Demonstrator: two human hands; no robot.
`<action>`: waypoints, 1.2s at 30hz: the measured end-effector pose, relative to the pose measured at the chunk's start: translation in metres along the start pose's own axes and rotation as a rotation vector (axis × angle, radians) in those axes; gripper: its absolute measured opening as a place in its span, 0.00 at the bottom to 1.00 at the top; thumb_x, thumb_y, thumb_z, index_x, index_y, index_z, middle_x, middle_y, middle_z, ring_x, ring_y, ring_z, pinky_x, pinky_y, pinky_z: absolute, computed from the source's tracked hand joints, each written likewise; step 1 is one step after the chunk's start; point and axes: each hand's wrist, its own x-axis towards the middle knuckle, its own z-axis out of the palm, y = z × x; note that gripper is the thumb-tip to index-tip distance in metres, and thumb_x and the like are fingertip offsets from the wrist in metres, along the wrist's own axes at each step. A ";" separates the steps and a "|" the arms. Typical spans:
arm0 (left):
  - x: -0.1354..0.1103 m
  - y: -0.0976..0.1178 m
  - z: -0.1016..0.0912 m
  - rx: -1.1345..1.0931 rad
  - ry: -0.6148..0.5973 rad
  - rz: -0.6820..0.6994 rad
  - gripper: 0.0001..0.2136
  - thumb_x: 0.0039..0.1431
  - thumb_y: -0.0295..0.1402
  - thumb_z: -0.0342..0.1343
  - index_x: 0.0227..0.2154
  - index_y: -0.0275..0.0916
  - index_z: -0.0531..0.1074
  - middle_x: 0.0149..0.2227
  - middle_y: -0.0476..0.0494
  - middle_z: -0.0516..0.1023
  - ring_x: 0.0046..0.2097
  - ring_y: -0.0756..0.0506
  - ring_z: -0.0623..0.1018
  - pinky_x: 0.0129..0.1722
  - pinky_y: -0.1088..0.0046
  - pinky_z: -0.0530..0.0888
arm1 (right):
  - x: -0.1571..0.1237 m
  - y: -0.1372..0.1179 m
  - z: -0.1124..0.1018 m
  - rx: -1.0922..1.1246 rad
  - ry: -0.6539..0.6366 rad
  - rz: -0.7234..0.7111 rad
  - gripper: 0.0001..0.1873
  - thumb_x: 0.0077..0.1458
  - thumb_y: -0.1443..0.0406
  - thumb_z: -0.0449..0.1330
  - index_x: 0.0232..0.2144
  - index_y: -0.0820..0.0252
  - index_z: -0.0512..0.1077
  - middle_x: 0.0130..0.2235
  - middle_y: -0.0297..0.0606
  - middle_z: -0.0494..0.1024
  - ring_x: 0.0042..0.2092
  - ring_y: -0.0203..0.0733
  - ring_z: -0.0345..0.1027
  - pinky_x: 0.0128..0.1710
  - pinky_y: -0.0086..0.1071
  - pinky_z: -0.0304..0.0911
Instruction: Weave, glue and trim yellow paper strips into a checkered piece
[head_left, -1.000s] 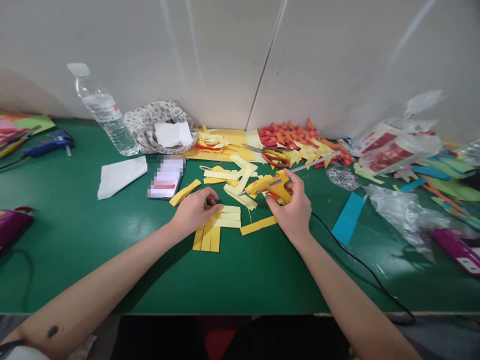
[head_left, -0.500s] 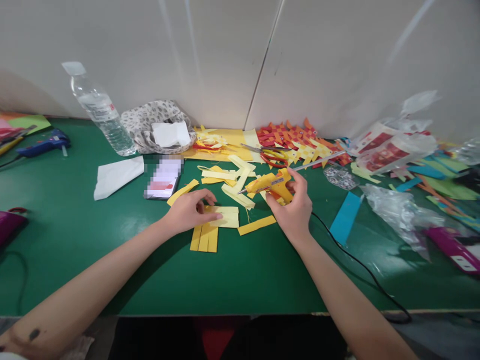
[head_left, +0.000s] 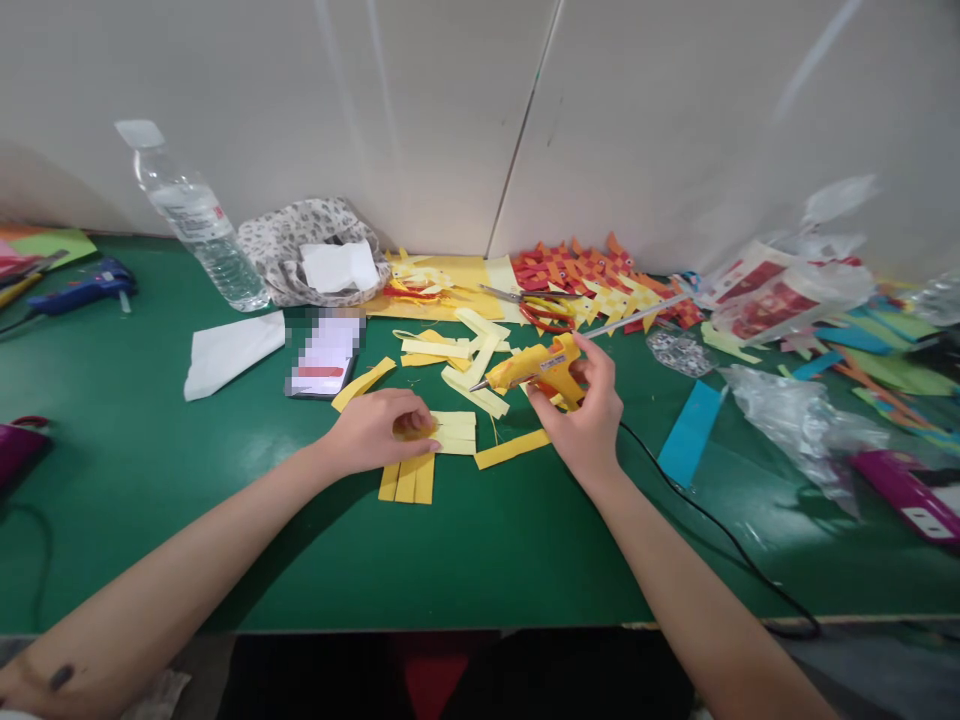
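Observation:
My right hand [head_left: 583, 412] is wrapped round a yellow hot glue gun [head_left: 536, 368], its nozzle pointing left and a clear glue stick sticking out behind. My left hand [head_left: 384, 430] is closed, fingers curled and thumb low, on a small weave of paper strips. Pale yellow strips [head_left: 457, 434] of this weave reach out to the right, and darker yellow strips [head_left: 409, 480] hang toward me. The hand covers the left part of the weave. Between the hands a loose yellow strip [head_left: 514, 448] lies flat, with folded pale strips [head_left: 480, 360] behind it.
Scissors [head_left: 547, 308] lie before red and yellow woven paper fish [head_left: 581, 265]. A phone [head_left: 324, 352], a water bottle [head_left: 202, 225] and a patterned cloth bag [head_left: 277, 235] stand left. On the right are a blue strip [head_left: 691, 432], plastic wrap [head_left: 795, 415] and the gun's black cord [head_left: 720, 525].
My left hand's fingers have curled inward over the weave, and its thumb has dropped lower. The glue gun has hardly moved.

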 end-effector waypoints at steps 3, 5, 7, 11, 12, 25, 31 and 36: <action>-0.001 0.002 0.000 0.039 -0.002 0.020 0.19 0.44 0.51 0.60 0.32 0.41 0.72 0.32 0.47 0.76 0.34 0.47 0.75 0.30 0.74 0.68 | -0.001 -0.001 0.000 0.049 0.006 0.003 0.34 0.47 0.63 0.61 0.57 0.55 0.55 0.42 0.42 0.72 0.41 0.47 0.70 0.38 0.41 0.69; -0.002 0.004 0.001 0.085 0.012 0.031 0.20 0.42 0.52 0.60 0.32 0.41 0.71 0.32 0.47 0.76 0.34 0.46 0.75 0.30 0.74 0.67 | -0.001 -0.001 0.000 0.069 0.013 0.012 0.35 0.47 0.63 0.61 0.57 0.55 0.54 0.42 0.42 0.72 0.41 0.47 0.70 0.37 0.41 0.70; -0.003 0.006 0.002 0.133 0.035 0.042 0.20 0.44 0.52 0.60 0.32 0.41 0.71 0.32 0.47 0.76 0.34 0.46 0.74 0.29 0.74 0.66 | -0.001 -0.002 0.000 0.084 0.016 0.019 0.35 0.47 0.63 0.61 0.57 0.55 0.54 0.44 0.43 0.72 0.42 0.47 0.71 0.38 0.41 0.70; -0.004 0.006 0.004 0.231 0.066 0.107 0.16 0.51 0.49 0.56 0.32 0.40 0.71 0.32 0.47 0.76 0.34 0.47 0.74 0.29 0.73 0.65 | -0.001 -0.002 0.000 0.076 0.015 0.014 0.35 0.47 0.63 0.62 0.57 0.55 0.54 0.45 0.43 0.71 0.43 0.48 0.70 0.39 0.42 0.69; -0.004 0.006 0.004 0.255 0.065 0.129 0.16 0.52 0.48 0.55 0.33 0.40 0.71 0.32 0.47 0.76 0.34 0.46 0.74 0.29 0.73 0.65 | -0.001 -0.002 0.000 0.070 0.012 0.014 0.35 0.47 0.63 0.61 0.57 0.55 0.55 0.45 0.43 0.71 0.43 0.48 0.70 0.39 0.42 0.69; -0.004 0.002 -0.001 0.226 0.021 0.164 0.10 0.59 0.37 0.47 0.34 0.39 0.70 0.32 0.46 0.75 0.33 0.47 0.74 0.29 0.73 0.66 | 0.000 -0.001 -0.001 0.110 0.009 -0.006 0.36 0.48 0.62 0.61 0.58 0.56 0.54 0.46 0.45 0.71 0.42 0.47 0.70 0.39 0.42 0.70; -0.004 -0.001 -0.005 0.126 0.009 0.056 0.06 0.51 0.31 0.51 0.33 0.40 0.68 0.31 0.49 0.75 0.31 0.48 0.73 0.30 0.72 0.67 | -0.003 -0.002 -0.001 0.089 -0.138 -0.182 0.36 0.47 0.62 0.64 0.57 0.54 0.57 0.49 0.44 0.71 0.42 0.46 0.70 0.39 0.41 0.71; -0.003 -0.001 -0.005 0.085 0.002 0.037 0.06 0.50 0.30 0.51 0.33 0.40 0.67 0.30 0.50 0.76 0.28 0.49 0.72 0.29 0.73 0.66 | -0.009 -0.002 0.004 0.053 -0.319 -0.286 0.35 0.49 0.65 0.62 0.59 0.51 0.56 0.48 0.42 0.72 0.42 0.45 0.70 0.41 0.40 0.70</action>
